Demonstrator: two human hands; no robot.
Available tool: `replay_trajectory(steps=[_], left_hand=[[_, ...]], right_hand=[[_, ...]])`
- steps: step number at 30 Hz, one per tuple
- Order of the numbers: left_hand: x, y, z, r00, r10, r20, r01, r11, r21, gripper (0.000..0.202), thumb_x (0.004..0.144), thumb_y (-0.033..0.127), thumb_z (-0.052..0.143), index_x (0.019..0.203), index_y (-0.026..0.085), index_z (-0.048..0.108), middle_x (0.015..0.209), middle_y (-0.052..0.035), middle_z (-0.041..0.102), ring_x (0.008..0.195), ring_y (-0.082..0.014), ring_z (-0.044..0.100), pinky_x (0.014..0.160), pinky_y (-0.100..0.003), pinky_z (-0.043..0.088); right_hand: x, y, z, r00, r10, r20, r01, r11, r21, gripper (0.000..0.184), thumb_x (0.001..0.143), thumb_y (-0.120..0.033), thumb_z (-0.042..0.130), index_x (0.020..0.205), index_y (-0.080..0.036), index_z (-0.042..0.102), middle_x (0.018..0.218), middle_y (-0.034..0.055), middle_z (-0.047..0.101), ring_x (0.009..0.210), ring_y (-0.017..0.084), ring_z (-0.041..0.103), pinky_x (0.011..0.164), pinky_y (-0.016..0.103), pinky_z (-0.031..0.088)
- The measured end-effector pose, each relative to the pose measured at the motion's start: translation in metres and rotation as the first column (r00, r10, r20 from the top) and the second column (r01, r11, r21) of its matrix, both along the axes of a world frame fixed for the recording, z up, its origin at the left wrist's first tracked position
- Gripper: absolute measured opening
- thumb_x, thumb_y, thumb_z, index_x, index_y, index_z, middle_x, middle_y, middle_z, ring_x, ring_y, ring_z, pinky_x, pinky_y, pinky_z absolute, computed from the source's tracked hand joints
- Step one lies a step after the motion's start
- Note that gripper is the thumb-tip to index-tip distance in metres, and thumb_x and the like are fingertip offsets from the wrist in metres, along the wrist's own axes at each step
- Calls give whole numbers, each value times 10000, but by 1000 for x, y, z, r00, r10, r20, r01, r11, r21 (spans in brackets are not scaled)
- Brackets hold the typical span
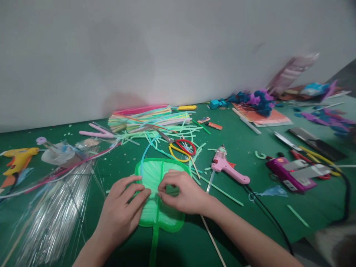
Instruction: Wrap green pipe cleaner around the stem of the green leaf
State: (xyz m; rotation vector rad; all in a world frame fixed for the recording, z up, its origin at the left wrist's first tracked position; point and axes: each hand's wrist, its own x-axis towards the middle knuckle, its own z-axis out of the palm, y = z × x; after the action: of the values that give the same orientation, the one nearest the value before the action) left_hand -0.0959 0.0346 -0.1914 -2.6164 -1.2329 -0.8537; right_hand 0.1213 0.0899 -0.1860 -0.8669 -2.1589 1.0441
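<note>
A light green, leaf-shaped piece (169, 218) with a darker green rim, midrib and stem lies in front of me. My left hand (122, 204) is over its left half, fingers bent and closed. A thin blue strip (144, 155) curves down from the pile to its index finger; its lower end is hidden by the fingers. Over the right half, my right hand (183, 191) pinches thumb and index finger together near the midrib. Whatever is in that pinch is too small to make out. Just beyond the leaf lie scissors (182, 148) with red and yellow handles.
A pile of coloured strips (150, 120) lies by the wall. To the right are a pink glue gun (229, 167) with a black cord and a purple device (289, 174). Clear rods (55, 211) and a yellow glue gun (19, 159) lie left. A thin stick (213, 239) passes under my right forearm.
</note>
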Motion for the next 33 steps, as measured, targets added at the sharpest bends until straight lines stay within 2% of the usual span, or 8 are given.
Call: replay_trajectory(steps=[6,9,11,15,19,23,28,33], left_hand=[[21,-7,4,936,145,321,-94,981,-170,179,867,53,637,916,225,651,832,-26,692,1072,-235,573,895,-397,476],[28,-9,1,890,197,411,-116,970,-212,161,876,75,637,904,233,652,831,-20,693,1041,-225,582,882,-388,483],[28,-8,-2,876,215,431,-137,969,-204,145,879,86,637,902,228,655,836,-24,692,1025,-224,594,874,-385,491],[15,0,-6,925,201,321,-176,979,-106,140,886,84,628,935,210,664,865,-42,688,1031,-235,606,880,-398,498],[-2,8,-8,989,108,100,-102,993,-60,175,907,81,585,1011,195,668,924,-62,683,1121,-260,590,929,-425,491],[-6,10,-8,997,25,-68,-25,1000,-7,222,918,69,519,1037,180,670,946,-78,694,1139,-286,599,906,-431,489],[-1,7,-8,992,-33,-126,39,998,46,259,928,37,478,1014,173,681,939,-69,712,1099,-281,612,901,-430,478],[0,6,-8,990,-64,-124,65,998,4,267,937,37,474,1038,173,681,957,-62,720,1123,-289,591,930,-450,459]], right_hand=[[-12,-12,3,944,-203,-262,162,972,-168,81,787,-157,669,709,-162,693,660,-7,622,609,111,492,575,233,370],[-19,-18,0,886,-329,-326,233,925,-302,128,813,-253,688,725,-162,707,647,-10,602,570,104,450,531,234,345],[-21,-17,-1,871,-371,-320,254,900,-354,156,821,-290,695,734,-163,718,644,-9,613,562,103,451,524,234,346],[-12,-6,-1,954,-263,-143,207,924,-323,110,788,-292,761,789,-182,765,716,4,707,624,118,542,578,235,389],[1,2,3,988,-155,18,155,962,-223,200,746,-301,812,914,-197,781,801,11,752,661,127,586,612,234,422],[3,2,3,993,-80,91,92,986,-140,129,785,-290,777,866,-190,777,785,15,756,622,121,591,606,230,424],[0,1,-1,973,22,229,4,994,-109,69,803,-238,742,804,-174,767,707,13,731,585,117,574,571,219,387],[-1,-1,-2,960,48,276,-30,997,-69,53,795,-199,720,811,-165,758,721,26,733,613,130,585,575,224,366]])
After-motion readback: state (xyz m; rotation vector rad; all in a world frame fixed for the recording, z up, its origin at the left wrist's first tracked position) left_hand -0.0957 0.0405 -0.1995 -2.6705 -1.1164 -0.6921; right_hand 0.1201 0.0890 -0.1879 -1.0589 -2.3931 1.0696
